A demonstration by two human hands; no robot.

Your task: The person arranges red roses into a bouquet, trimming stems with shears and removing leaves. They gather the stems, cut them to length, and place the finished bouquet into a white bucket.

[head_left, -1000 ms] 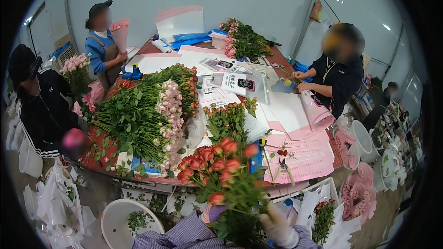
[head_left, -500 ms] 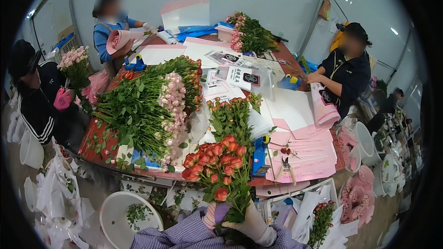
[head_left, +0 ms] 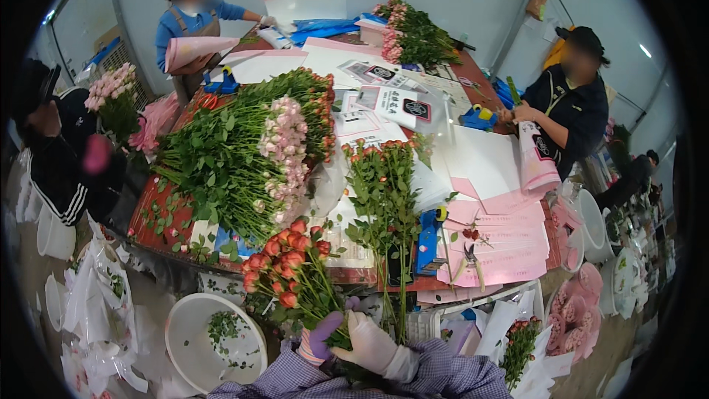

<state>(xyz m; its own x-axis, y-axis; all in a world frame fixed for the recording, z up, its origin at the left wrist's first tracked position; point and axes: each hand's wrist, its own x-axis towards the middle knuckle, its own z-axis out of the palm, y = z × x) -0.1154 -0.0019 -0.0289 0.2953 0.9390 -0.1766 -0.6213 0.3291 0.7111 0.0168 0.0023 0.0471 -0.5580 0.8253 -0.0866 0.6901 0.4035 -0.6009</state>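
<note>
Because the big red table [head_left: 151,207] looks so full, working just past its near edge with gentle squeezes seems best, so nothing gets bent. On it lies a wide heap of pink roses [head_left: 284,144], frilly on top of thin, leafy stems [head_left: 196,133]. Flat pink paper [head_left: 521,240] lies at the near right corner. Below, I see a round, smooth white bucket [head_left: 181,325]. By the near edge, the bunch of orange roses [head_left: 288,258] is up in the air, its blooms round and soft-looking. The left hand [head_left: 323,336], gloved in purple, grips it low down. The right hand [head_left: 374,341], in a pale glove, touches it too; I can't tell how tightly that one closes. Hard-looking cutters [head_left: 473,262] rest on the paper. Smallest are the green leaves [head_left: 221,327] in the bucket.
</note>
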